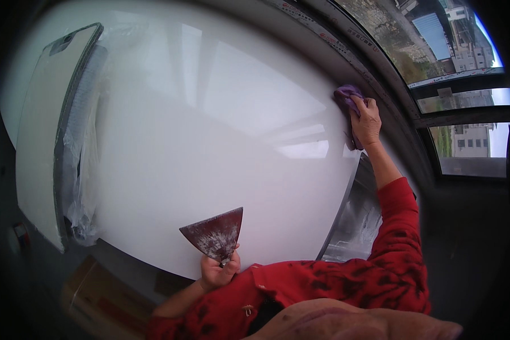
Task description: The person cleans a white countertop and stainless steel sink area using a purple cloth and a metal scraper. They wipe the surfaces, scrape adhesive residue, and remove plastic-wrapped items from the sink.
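Observation:
My left hand (221,268) grips the handle of a wide triangular putty knife (216,233), whose stained, whitish-spotted blade points away from me over the near edge of a glossy white countertop (187,170). At the far right of the countertop my right hand (366,121) presses on a crumpled purple cloth (349,94), close to the wall below the window. Part of the cloth hangs down under the fingers. The putty knife's handle is mostly hidden by the left hand.
A white slab (42,114) with dark edges lies at the left beside clear plastic wrapping (83,170). A metal sink (352,216) is at the right, near my right forearm. The window frame (365,55) borders the far right. A cardboard box (106,297) stands below at the left.

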The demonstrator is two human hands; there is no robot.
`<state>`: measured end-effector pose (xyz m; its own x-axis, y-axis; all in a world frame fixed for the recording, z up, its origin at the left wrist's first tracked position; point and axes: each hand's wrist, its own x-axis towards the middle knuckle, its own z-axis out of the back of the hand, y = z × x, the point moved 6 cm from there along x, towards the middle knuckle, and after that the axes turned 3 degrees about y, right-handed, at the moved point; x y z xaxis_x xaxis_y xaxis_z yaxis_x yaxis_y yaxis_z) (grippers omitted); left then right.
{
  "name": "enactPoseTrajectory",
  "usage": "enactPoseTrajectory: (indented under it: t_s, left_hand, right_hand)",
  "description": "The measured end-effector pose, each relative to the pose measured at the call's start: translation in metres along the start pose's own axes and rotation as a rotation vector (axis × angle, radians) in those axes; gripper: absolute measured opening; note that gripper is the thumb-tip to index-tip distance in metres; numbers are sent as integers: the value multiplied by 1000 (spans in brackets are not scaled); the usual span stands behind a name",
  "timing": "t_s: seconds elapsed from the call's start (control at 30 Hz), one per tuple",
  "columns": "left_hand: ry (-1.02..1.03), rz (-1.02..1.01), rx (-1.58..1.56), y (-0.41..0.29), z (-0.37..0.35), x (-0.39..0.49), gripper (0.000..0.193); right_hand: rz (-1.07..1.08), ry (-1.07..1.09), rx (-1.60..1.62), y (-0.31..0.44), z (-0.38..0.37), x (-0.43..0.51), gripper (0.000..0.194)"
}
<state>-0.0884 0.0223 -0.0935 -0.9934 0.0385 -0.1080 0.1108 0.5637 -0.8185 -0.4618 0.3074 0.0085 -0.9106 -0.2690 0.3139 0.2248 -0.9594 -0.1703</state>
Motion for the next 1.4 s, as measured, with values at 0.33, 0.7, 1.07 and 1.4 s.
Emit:
enactPoseTrajectory:
  t_s: [0.33, 0.7, 1.07, 1.4]
  left_hand:
    - [40, 3, -108, 12, 7, -5, 29]
    - [60, -18, -269, 4, 1, -3, 46]
    - [56, 31, -26, -3, 0, -1, 36]
    - [15, 23, 103, -54, -19, 12, 35]
  right_hand:
    - [809, -573, -51, 312, 26, 172, 13]
    - [696, -93, -392, 121, -7, 108, 18]
    - [-310, 128, 86, -74, 36, -31, 35]
    - [-927, -237, 623, -95, -31, -41, 43]
